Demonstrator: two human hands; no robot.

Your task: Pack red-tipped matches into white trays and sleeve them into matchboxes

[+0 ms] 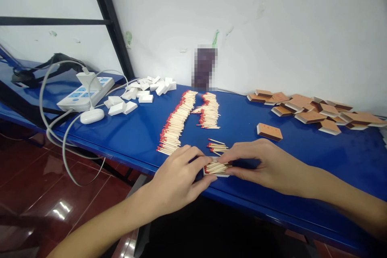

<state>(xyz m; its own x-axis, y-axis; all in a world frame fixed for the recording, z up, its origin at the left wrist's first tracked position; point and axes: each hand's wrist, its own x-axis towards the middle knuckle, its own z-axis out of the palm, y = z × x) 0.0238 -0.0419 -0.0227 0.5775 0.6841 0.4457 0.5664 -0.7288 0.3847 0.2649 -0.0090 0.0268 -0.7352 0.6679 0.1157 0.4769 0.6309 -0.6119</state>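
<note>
A small white matchbox tray full of red-tipped matches is near the front edge of the blue table. My left hand is closed around the tray's left end, thumb in front and fingers behind. At the right end, the thumb and index finger of my right hand are closed on the matches in the tray. Just behind the tray lies a small loose bunch of matches, partly hidden by my right fingers. A single brown matchbox sleeve rests beyond my right hand.
A long row of matches and a shorter pile lie farther back. Several white trays are heaped at back left, brown matchbox sleeves at back right. A power strip with looping white cables stands left, beside a black frame.
</note>
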